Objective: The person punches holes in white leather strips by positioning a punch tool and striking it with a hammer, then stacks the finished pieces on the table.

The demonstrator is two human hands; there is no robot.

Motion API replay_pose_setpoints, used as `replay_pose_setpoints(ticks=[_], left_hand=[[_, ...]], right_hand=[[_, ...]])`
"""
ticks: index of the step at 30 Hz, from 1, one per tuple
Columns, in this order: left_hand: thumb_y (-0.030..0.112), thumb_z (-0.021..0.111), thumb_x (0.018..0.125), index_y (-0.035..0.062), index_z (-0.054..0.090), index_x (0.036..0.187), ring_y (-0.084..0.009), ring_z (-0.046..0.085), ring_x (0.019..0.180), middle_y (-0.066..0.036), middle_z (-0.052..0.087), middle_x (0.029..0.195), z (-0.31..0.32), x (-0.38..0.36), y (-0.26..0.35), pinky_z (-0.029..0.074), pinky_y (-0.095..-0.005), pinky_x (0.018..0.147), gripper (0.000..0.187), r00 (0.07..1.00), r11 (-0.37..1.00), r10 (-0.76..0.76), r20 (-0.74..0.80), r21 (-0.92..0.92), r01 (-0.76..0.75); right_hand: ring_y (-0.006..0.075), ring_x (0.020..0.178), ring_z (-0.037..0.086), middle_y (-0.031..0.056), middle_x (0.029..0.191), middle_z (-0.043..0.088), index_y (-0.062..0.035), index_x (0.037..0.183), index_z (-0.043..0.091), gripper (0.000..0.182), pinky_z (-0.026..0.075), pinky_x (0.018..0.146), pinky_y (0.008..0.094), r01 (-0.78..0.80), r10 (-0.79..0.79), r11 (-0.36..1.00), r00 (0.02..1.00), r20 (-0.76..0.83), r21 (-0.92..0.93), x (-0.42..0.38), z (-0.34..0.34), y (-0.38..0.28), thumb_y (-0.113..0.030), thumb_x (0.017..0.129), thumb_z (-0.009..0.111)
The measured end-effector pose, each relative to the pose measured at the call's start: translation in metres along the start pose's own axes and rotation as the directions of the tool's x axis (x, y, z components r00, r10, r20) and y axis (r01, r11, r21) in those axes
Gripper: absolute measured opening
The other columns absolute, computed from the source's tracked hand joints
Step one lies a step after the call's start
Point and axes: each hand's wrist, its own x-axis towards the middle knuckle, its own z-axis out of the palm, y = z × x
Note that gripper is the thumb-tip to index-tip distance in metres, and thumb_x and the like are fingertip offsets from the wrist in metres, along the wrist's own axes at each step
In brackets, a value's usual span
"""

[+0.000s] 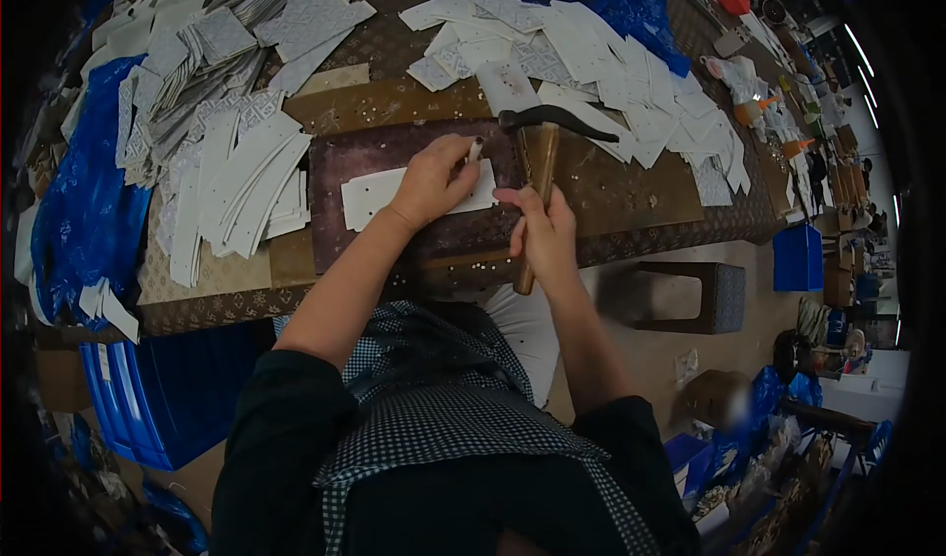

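On a dark red mat [335, 162] lies a white perforated card [365, 193] with small dark holes. My left hand [434, 181] is over the card, its fingers closed round a short punch [475, 149] that stands roughly upright near the card's right part. My right hand [544, 231] grips the wooden handle of a hammer [542, 162], to the right of the mat. The hammer's curved black head is at the top of the handle, apart from the punch. Part of the card is hidden under my left hand.
Stacks of white and patterned cards [241, 181] spread on the left; another heap [641, 93] lies at the back right. Small round bits dot the table [611, 196]. Below are a blue bin [177, 388] and a stool [724, 300]. Blue plastic sheeting [89, 191] hangs at the left.
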Motion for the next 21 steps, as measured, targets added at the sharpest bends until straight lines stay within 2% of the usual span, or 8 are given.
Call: replay_pose_setpoints(ticks=[3,6,9,12,15,21], left_hand=[[0.012,0.068,0.087,0.0025,0.068,0.100,-0.0196,0.064,0.076,-0.010,0.065,0.091,-0.004,-0.002,-0.004,0.051,-0.0307,0.069,0.017,0.985,0.988,-0.148,0.090,-0.019,0.150],[0.013,0.070,0.086,0.0019,0.068,0.100,-0.0136,0.063,0.075,-0.008,0.066,0.087,-0.002,-0.002,-0.004,0.051,-0.0286,0.069,0.018,0.976,0.977,-0.208,0.058,-0.025,0.210],[0.012,0.072,0.085,0.0017,0.069,0.099,-0.0093,0.061,0.075,-0.005,0.065,0.080,-0.008,0.002,-0.002,0.050,-0.0253,0.070,0.018,0.915,0.914,-0.403,0.019,0.066,0.401],[0.010,0.072,0.085,0.0019,0.070,0.099,-0.0073,0.061,0.075,-0.003,0.065,0.078,-0.013,0.000,0.003,0.049,-0.0234,0.070,0.016,0.898,0.898,-0.440,0.001,0.025,0.440],[0.009,0.071,0.086,0.0015,0.070,0.099,-0.0084,0.062,0.077,-0.003,0.066,0.081,-0.009,-0.014,0.009,0.049,-0.0239,0.071,0.015,0.942,0.932,-0.336,0.019,-0.141,0.335],[0.009,0.070,0.087,0.0012,0.071,0.102,-0.0113,0.063,0.081,-0.006,0.068,0.091,-0.012,-0.024,0.023,0.050,-0.0247,0.074,0.017,0.954,0.957,-0.267,0.132,-0.077,0.279]], right_hand=[[0.0095,0.044,0.053,0.0114,0.104,0.070,0.0004,0.106,0.052,0.027,0.044,0.043,0.0231,0.010,-0.009,0.999,0.999,-0.036,0.033,0.003,0.013,0.025,-0.026,0.102,0.049],[0.0100,0.045,0.053,0.0114,0.105,0.070,0.0012,0.106,0.051,0.028,0.045,0.044,0.0237,0.017,-0.018,1.000,0.998,-0.058,-0.013,0.003,0.013,0.024,-0.026,0.101,0.050],[0.0104,0.045,0.054,0.0113,0.105,0.070,0.0017,0.106,0.051,0.028,0.046,0.044,0.0241,0.025,-0.027,0.999,0.998,-0.049,-0.033,0.004,0.011,0.026,-0.026,0.101,0.050],[0.0105,0.045,0.054,0.0114,0.105,0.071,0.0019,0.106,0.051,0.028,0.046,0.044,0.0242,0.014,-0.015,1.000,0.998,-0.065,-0.021,0.004,0.013,0.024,-0.025,0.101,0.050],[0.0105,0.045,0.054,0.0110,0.103,0.071,0.0020,0.106,0.052,0.028,0.046,0.044,0.0244,0.020,-0.021,1.000,0.997,-0.072,-0.004,0.003,0.013,0.026,-0.025,0.101,0.051],[0.0093,0.045,0.053,0.0108,0.105,0.071,0.0008,0.108,0.050,0.027,0.044,0.044,0.0222,0.019,-0.021,0.999,0.998,-0.055,-0.026,0.004,0.013,0.027,-0.026,0.102,0.048]])
